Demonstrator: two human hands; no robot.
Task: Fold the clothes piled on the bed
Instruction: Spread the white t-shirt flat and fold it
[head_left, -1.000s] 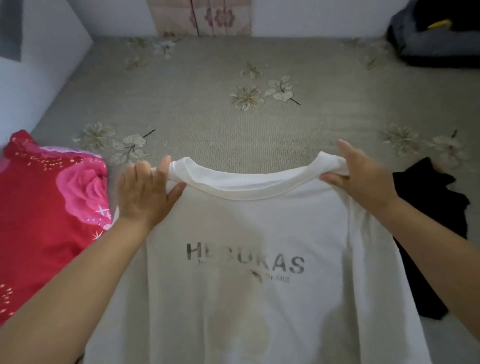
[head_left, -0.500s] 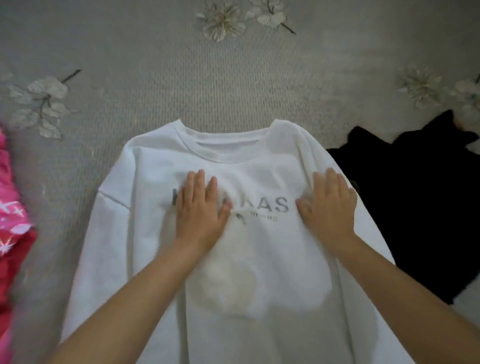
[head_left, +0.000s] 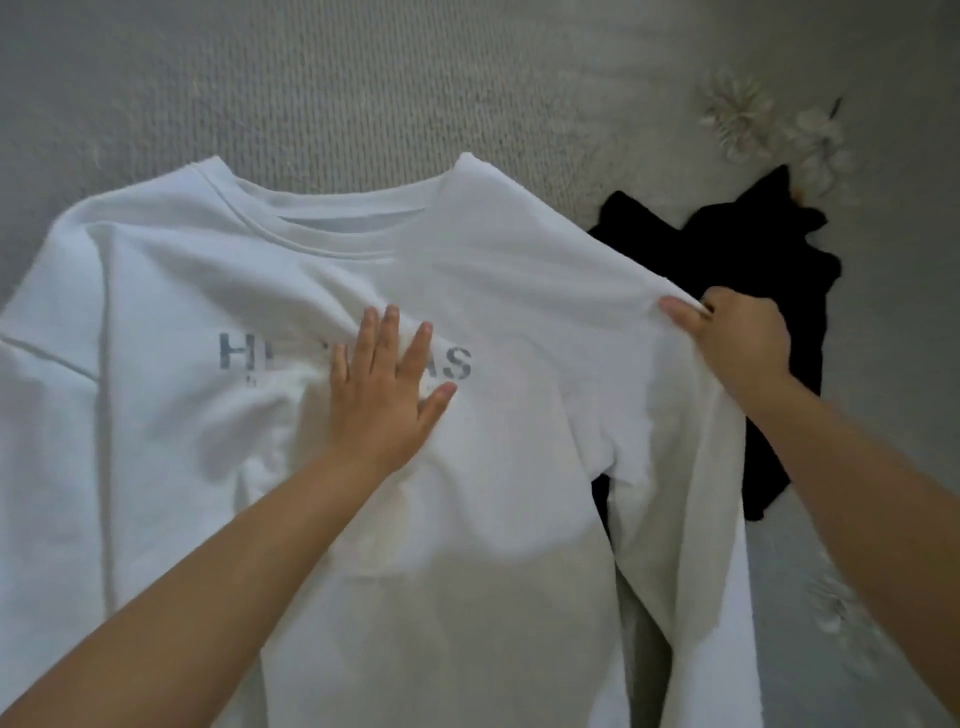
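Note:
A white sweatshirt with grey lettering lies face up on the bed, collar pointing away from me. My left hand presses flat on its chest, fingers straight, covering the middle letters. At the right shoulder seam my right hand grips the fabric and lifts it off the bed, so the right sleeve hangs down from there. A black garment lies crumpled just to the right, partly under the lifted sleeve and my right hand.
The bed cover is grey-beige with pale flower prints at the upper right. Bare cover stretches beyond the collar and to the right of the black garment.
One second ago both hands held the sweatshirt up by its collar; then it lay flat with both palms on it. Now my right hand has moved to the right shoulder and gripped it.

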